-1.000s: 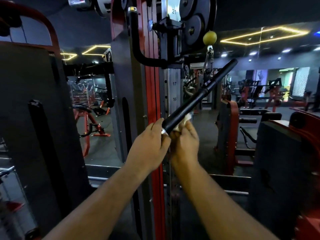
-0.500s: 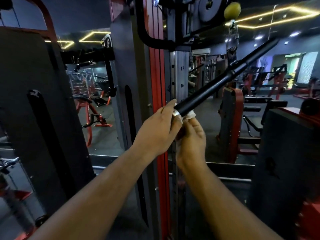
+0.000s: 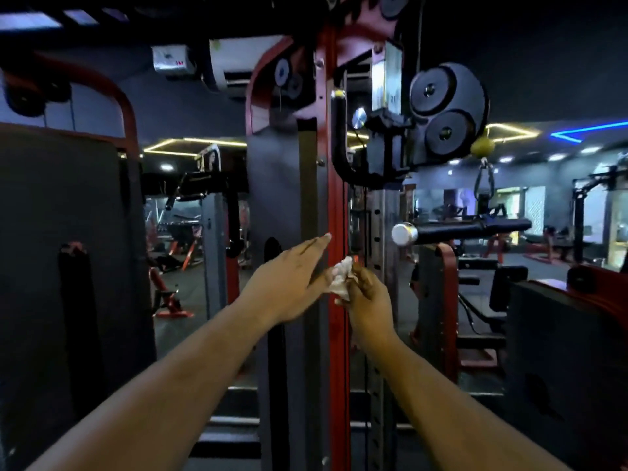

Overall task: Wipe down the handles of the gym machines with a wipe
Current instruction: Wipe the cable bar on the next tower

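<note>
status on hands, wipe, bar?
Left hand open, off bar. Right hand grips wipe. Bar handle hangs free, level. Nothing in the way.

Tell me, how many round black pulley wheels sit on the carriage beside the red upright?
2: the upper black pulley wheel and the lower black pulley wheel, just below and right. Smaller dark wheels higher on the frame may hide others.

the number "21" shows, small and faint, on the silver adjustment column (image 3: 386, 79) of the cable machine, just above the black pulley carriage (image 3: 390, 130). no other writing, label or brand can be read.
</note>
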Available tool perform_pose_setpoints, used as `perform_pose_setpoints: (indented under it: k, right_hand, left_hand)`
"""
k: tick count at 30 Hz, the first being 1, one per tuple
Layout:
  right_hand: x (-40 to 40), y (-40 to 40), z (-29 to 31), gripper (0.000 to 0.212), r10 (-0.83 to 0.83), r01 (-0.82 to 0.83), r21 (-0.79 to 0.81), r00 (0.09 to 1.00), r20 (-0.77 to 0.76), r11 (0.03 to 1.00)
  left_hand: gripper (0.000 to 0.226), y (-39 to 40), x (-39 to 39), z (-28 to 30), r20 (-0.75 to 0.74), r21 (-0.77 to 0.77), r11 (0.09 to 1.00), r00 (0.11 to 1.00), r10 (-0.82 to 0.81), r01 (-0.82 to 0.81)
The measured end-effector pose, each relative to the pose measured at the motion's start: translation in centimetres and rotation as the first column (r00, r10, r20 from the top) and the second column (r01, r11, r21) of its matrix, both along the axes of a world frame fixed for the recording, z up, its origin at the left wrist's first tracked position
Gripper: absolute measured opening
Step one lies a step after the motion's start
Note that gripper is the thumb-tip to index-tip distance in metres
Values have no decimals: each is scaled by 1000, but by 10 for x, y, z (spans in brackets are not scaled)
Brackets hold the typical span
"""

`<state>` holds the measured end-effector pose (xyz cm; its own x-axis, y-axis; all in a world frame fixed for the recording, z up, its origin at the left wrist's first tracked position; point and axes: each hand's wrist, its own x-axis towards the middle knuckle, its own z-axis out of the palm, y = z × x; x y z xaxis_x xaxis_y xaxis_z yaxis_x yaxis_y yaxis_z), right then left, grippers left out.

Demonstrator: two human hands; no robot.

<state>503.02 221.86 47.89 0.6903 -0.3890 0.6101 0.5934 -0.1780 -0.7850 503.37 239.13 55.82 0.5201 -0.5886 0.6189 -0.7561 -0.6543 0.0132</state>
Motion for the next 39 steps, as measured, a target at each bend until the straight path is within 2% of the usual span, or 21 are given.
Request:
perform_pose_setpoints:
  k: [6, 9, 16, 21, 27, 32, 34, 36, 38, 39]
  right_hand:
    - [37, -7, 75, 38, -260, 270, -283, 963, 73, 920]
    - [53, -26, 112, 40, -414, 472, -342, 880, 233, 812]
    - [99, -75, 175, 33, -394, 642, -370, 733, 555, 672]
    - [138, -87, 219, 34, -330, 609, -265, 687, 647, 748]
    - [174, -86, 280, 32, -340, 629, -178, 611, 715, 757]
    - [199, -88, 301, 41, -366, 790, -317, 546, 754, 524]
    - [201, -93, 279, 43, -298, 819, -374, 523, 799, 436]
    - [198, -106, 243, 59, -222, 846, -429, 506, 834, 318]
    - [191, -118, 210, 68, -187, 836, -485, 535, 824, 256]
    - [186, -123, 203, 63, -182, 845, -475, 521, 834, 246]
  left_hand:
    - [73, 25, 48, 41, 28, 8, 997, 997, 75, -75]
    - [73, 14, 71, 64, 58, 0, 997, 995, 80, -80]
    - [68, -43, 114, 128, 188, -8, 997, 979, 83, -83]
    - [62, -79, 151, 183, 261, -74, 995, 962, 77, -60]
    - [61, -98, 177, 240, 298, -133, 991, 954, 24, 17]
    - [61, -99, 191, 265, 333, -186, 981, 943, 7, 58]
    - [62, -98, 199, 263, 346, -139, 986, 937, -41, 94]
    - [65, -97, 209, 255, 377, -51, 993, 923, -77, 103]
    - [67, -94, 218, 249, 390, -7, 995, 917, -89, 99]
    - [68, -93, 221, 247, 397, 0, 995, 913, -92, 100]
